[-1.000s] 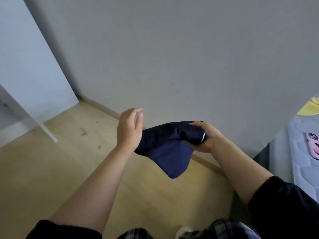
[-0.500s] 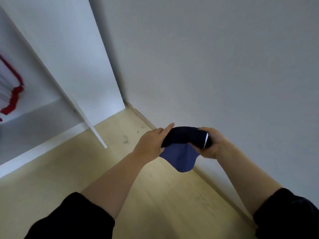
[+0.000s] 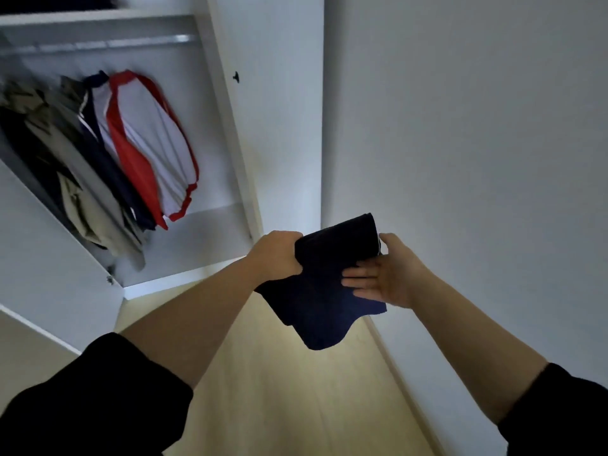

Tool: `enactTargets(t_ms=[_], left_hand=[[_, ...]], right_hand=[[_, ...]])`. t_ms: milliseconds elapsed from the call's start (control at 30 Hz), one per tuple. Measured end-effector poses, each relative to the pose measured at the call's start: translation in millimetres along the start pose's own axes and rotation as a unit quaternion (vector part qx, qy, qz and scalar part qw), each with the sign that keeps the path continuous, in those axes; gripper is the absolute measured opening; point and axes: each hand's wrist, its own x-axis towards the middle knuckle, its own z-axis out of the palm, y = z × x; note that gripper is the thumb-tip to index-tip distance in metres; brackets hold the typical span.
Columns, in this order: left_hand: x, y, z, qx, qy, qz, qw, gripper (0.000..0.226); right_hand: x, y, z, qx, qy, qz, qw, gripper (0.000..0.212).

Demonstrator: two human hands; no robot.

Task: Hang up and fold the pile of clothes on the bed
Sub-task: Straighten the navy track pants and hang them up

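Note:
A folded navy garment [image 3: 329, 281] hangs between my hands at chest height, its loose end drooping toward the floor. My left hand [image 3: 276, 256] grips its left edge with curled fingers. My right hand [image 3: 385, 274] lies flat against its right side, fingers straight, with the thumb behind the folded top. The open wardrobe [image 3: 210, 232] stands to the left, with several garments on its rail [image 3: 98, 44], the nearest a white shirt with red trim [image 3: 148, 143].
A white wardrobe door [image 3: 283, 110] with a small dark knob [image 3: 236, 77] stands open just behind the garment. A grey wall [image 3: 477, 143] fills the right side. Pale wooden floor [image 3: 279, 390] lies below, with another door panel [image 3: 49, 291] at the lower left.
The view swung left and up, from wall and floor to the open wardrobe. My hands carried the navy garment along; my right hand went from gripping its rolled end to lying flat on it.

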Motion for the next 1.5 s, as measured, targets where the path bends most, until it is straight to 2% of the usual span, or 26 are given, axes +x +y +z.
enactTargets(t_ms=[33, 67, 100, 167, 200, 233, 300, 333, 367, 433, 533, 667, 800, 867, 933, 1033, 1133, 1233, 1333, 1400, 1500], left_hand=[[-3.5, -13.6, -18.8, -0.007, -0.006, -0.017, 1.0, 0.023], [-6.9, -28.3, -37.2, -0.012, -0.011, -0.032, 0.999, 0.028], [-10.7, -42.5, -54.5, -0.013, -0.017, -0.043, 0.999, 0.031], [-17.9, -72.5, -89.2, -0.001, -0.032, -0.057, 0.998, 0.034], [-20.2, -88.2, -107.1, 0.008, -0.042, -0.058, 0.997, 0.033], [-23.1, -104.6, -124.8, 0.021, -0.051, -0.053, 0.997, 0.031], [-28.0, -136.2, -159.2, 0.06, -0.056, -0.038, 0.996, 0.025], [-30.3, -154.3, -176.1, 0.077, -0.051, -0.033, 0.995, 0.02], [-33.4, -172.3, -192.8, 0.086, -0.046, -0.027, 0.995, 0.018], [-39.2, -208.3, -223.7, 0.09, -0.05, -0.021, 0.994, 0.027], [-41.0, -261.9, -260.1, 0.113, -0.078, -0.016, 0.99, 0.023], [-29.8, -316.4, -308.5, 0.124, -0.088, -0.016, 0.988, 0.033], [-5.2, -359.7, -359.7, 0.106, -0.097, -0.027, 0.989, 0.06], [14.3, -378.1, -386.0, 0.113, -0.11, -0.034, 0.987, 0.061], [36.9, -394.6, -414.6, 0.11, -0.115, -0.043, 0.986, 0.045], [73.3, -418.6, -461.0, 0.088, -0.108, -0.066, 0.988, 0.027], [108.7, -435.5, -514.7, 0.035, -0.083, -0.111, 0.99, 0.028], [143.5, -447.1, -574.4, -0.004, -0.064, -0.123, 0.99, 0.03], [176.5, -460.9, -628.0, -0.041, -0.029, -0.128, 0.991, 0.029], [199.6, -469.5, -656.9, -0.028, -0.011, -0.128, 0.991, 0.027], [234.1, -481.5, -704.3, 0.051, 0.064, -0.121, 0.989, 0.026]], right_hand=[[1.2, -8.4, 21.8, -0.132, 0.039, -0.032, 0.99, 0.058], [4.3, -14.6, 45.0, -0.259, 0.086, -0.094, 0.957, 0.058], [9.7, -18.9, 67.8, -0.37, 0.138, -0.18, 0.901, 0.056], [22.7, -25.7, 115.7, -0.522, 0.209, -0.366, 0.741, 0.043], [30.3, -28.6, 141.8, -0.562, 0.196, -0.447, 0.668, 0.038], [38.7, -31.4, 170.0, -0.609, 0.156, -0.495, 0.599, 0.046], [59.1, -38.7, 224.7, -0.736, 0.06, -0.48, 0.474, 0.086], [69.2, -43.4, 252.9, -0.779, 0.033, -0.456, 0.43, 0.094], [78.2, -49.1, 279.8, -0.797, 0.016, -0.441, 0.413, 0.089], [94.5, -62.7, 329.6, -0.785, -0.014, -0.431, 0.444, 0.057], [111.8, -85.4, 395.1, -0.782, -0.079, -0.379, 0.488, 0.02], [134.2, -117.9, 463.5, -0.776, -0.117, -0.355, 0.508, 0.02], [156.3, -167.1, 518.1, -0.748, -0.14, -0.337, 0.554, 0.026], [170.1, -196.5, 542.7, -0.736, -0.151, -0.337, 0.568, 0.028], [183.1, -228.3, 567.5, -0.731, -0.158, -0.34, 0.57, 0.028], [200.9, -283.4, 605.8, -0.741, -0.16, -0.354, 0.547, 0.021], [210.1, -348.8, 642.3, -0.755, -0.165, -0.367, 0.518, 0.012], [216.1, -415.5, 673.5, -0.759, -0.175, -0.364, 0.51, 0.008], [230.7, -475.9, 701.9, -0.737, -0.177, -0.368, 0.539, 0.018], [242.2, -508.3, 720.5, -0.73, -0.167, -0.373, 0.548, 0.013], [255.4, -553.9, 752.2, -0.725, -0.119, -0.429, 0.526, 0.009]])
